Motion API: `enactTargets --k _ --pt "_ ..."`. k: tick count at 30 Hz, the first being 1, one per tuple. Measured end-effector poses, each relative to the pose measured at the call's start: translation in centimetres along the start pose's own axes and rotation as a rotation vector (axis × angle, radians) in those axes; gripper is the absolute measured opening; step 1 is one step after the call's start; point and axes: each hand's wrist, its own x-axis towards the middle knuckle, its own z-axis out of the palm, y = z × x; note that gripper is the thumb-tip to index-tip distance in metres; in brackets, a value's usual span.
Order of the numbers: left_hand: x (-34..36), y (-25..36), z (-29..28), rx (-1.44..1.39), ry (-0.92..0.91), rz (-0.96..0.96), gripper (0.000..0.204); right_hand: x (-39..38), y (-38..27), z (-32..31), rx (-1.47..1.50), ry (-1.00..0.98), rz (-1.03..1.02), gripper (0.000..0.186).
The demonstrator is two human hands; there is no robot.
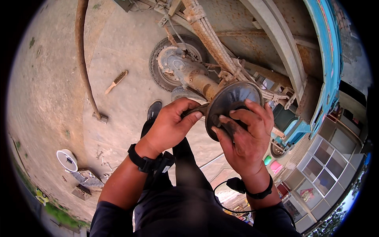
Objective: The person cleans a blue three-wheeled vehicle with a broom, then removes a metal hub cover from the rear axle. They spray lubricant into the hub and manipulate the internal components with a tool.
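A dark, round brake plate point(239, 91) stands at the near end of a rusty axle tube point(204, 83). My left hand point(170, 120) is closed, thumb and forefinger pinching a dark, narrow curved piece point(197, 110) at the plate's left edge. Its far end goes out of sight by the plate, so its exact kind is unclear. My right hand point(249, 138) bends over the near face of the plate, its fingertips around the middle and its thumb close to the lower edge. These fingers cover the centre of the plate.
Beyond the axle are a tyred wheel point(154, 67) and leaf springs point(211, 35) beneath a blue vehicle body point(329, 47). A wooden prop point(80, 51) leans at left, near a wire brush point(117, 81). Lower left are a white bucket point(65, 159) and scattered small tools.
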Motion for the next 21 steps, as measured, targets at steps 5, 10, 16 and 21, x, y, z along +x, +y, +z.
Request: enactTargets --k 5,10,16,21 --pt "-0.28 0.32 0.04 -0.044 -0.01 -0.021 0.015 -0.49 0.43 0.11 0.008 0.004 -0.016 0.031" --pt "-0.28 0.53 0.01 0.041 0.005 0.041 0.013 -0.41 0.33 0.18 0.001 -0.003 -0.009 0.031" --pt "-0.61 0.78 0.25 0.031 0.036 0.001 0.014 -0.49 0.24 0.22 0.006 -0.018 0.021 0.031" --pt "-0.63 0.7 0.32 0.143 0.054 0.083 0.017 -0.45 -0.07 0.06 -0.069 -0.048 0.008 0.033"
